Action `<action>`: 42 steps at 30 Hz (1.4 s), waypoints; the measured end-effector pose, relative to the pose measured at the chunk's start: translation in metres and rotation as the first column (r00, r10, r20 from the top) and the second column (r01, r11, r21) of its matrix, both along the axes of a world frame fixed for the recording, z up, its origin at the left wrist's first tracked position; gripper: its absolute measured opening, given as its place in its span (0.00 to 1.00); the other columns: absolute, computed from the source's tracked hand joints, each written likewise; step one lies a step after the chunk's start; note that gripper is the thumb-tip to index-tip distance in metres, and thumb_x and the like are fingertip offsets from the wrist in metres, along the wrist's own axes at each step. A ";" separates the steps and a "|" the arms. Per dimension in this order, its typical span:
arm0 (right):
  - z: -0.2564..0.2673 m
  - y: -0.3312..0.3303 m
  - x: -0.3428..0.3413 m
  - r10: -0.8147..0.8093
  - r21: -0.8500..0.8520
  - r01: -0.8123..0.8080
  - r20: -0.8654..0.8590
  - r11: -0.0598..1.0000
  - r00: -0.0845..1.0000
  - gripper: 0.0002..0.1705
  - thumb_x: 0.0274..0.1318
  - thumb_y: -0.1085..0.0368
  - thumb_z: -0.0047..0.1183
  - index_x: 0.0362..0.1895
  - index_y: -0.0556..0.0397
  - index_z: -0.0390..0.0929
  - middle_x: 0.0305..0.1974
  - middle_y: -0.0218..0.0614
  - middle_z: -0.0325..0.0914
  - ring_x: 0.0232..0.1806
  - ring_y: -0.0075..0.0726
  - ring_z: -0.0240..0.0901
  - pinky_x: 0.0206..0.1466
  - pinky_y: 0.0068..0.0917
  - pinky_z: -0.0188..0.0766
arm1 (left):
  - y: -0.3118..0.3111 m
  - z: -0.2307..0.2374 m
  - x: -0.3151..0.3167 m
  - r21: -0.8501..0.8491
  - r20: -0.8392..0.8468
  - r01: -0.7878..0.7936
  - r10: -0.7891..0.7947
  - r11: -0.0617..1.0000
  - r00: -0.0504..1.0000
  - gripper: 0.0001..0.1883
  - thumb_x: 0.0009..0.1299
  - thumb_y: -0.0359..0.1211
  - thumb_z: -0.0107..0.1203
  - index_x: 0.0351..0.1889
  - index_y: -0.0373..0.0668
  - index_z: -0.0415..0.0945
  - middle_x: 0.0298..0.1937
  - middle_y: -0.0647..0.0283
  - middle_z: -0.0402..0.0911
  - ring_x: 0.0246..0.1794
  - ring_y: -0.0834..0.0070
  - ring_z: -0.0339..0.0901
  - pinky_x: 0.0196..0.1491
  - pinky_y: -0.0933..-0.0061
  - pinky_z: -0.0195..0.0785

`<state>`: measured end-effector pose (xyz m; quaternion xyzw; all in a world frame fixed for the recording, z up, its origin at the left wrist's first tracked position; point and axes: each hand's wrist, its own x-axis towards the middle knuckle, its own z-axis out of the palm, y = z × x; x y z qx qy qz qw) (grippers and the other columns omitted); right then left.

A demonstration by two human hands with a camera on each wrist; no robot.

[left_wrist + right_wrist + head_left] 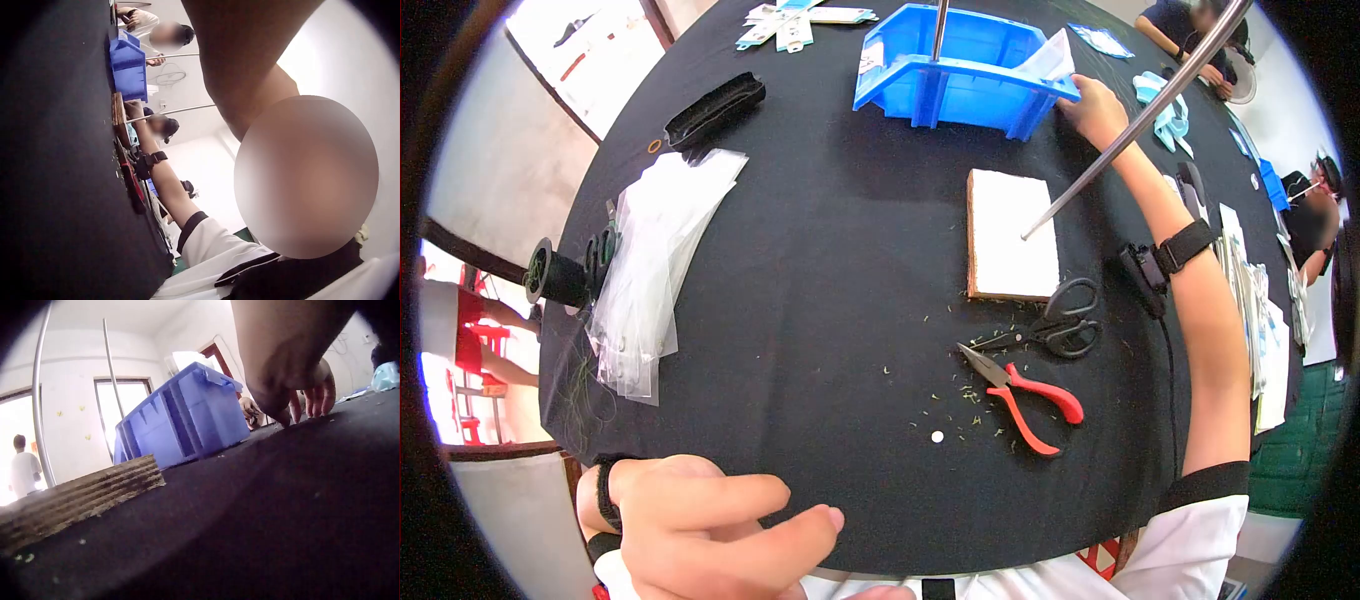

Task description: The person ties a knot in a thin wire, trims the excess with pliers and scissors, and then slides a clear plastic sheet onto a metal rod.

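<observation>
My right hand (1097, 110) reaches to the right end of a blue plastic bin (985, 98). Seen from the right wrist, its bent fingers point down beside the bin, fingertips at the black cloth (262, 506), with nothing visible between them. A white slip (1050, 60) stands up inside the bin's right end. Low at the left of the head view, my left hand (710, 525) hovers near the table's front edge, fingers loosely bent and holding nothing. Red-handled pliers (1005, 380) and black scissors (1060, 325) lie between the hands.
A metal rod (1140, 128) rises from a white-topped block (1005, 235); another rod (941, 30) stands at the bin. Clear plastic bags (655, 265), a thread spool (558, 275) and a black pouch (715, 112) lie left. Green clippings and a white disc (937, 437) dot the cloth.
</observation>
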<state>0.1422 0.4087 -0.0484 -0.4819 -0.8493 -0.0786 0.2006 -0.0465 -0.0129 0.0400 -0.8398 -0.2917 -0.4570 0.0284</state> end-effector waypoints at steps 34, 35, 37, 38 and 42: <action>-0.009 0.031 0.011 0.008 -0.096 -0.021 -0.130 0.995 0.992 0.15 0.46 0.53 0.59 0.30 0.51 0.79 0.36 0.47 0.80 0.43 0.52 0.77 0.47 0.42 0.71 | 0.006 -0.007 0.003 0.025 0.105 0.034 -0.036 0.999 0.994 0.42 0.56 0.34 0.60 0.68 0.76 0.53 0.38 0.58 0.75 0.25 0.65 0.74 0.26 0.68 0.69; -0.013 0.035 0.012 -0.004 -0.061 -0.005 -0.150 0.998 0.989 0.15 0.46 0.53 0.60 0.29 0.51 0.79 0.36 0.47 0.80 0.43 0.52 0.77 0.47 0.42 0.71 | 0.006 -0.008 0.003 0.032 0.104 0.031 -0.034 0.999 0.994 0.42 0.57 0.34 0.59 0.68 0.76 0.53 0.38 0.58 0.75 0.25 0.65 0.73 0.26 0.68 0.69; -0.009 0.031 0.011 -0.043 -0.110 0.033 -0.094 0.993 0.995 0.14 0.46 0.53 0.60 0.28 0.51 0.79 0.36 0.46 0.80 0.43 0.52 0.77 0.47 0.43 0.71 | 0.007 -0.008 0.003 0.037 0.100 0.035 -0.039 0.999 0.994 0.41 0.57 0.34 0.59 0.68 0.76 0.53 0.38 0.58 0.75 0.24 0.65 0.73 0.26 0.68 0.69; -0.006 0.029 0.010 -0.061 -0.132 0.052 -0.066 0.990 0.996 0.14 0.46 0.53 0.60 0.28 0.50 0.79 0.36 0.46 0.80 0.43 0.52 0.77 0.47 0.43 0.71 | 0.007 -0.007 0.002 0.035 0.092 0.041 -0.045 0.999 0.995 0.41 0.57 0.35 0.59 0.68 0.76 0.53 0.38 0.58 0.75 0.24 0.65 0.73 0.26 0.68 0.68; -0.009 0.030 0.012 -0.026 -0.144 0.009 -0.115 0.990 0.993 0.13 0.47 0.54 0.59 0.28 0.51 0.78 0.35 0.46 0.80 0.42 0.52 0.77 0.46 0.43 0.71 | 0.009 -0.003 0.001 0.049 0.071 0.112 -0.115 0.993 0.991 0.40 0.59 0.35 0.59 0.68 0.76 0.53 0.38 0.58 0.74 0.23 0.65 0.73 0.25 0.68 0.68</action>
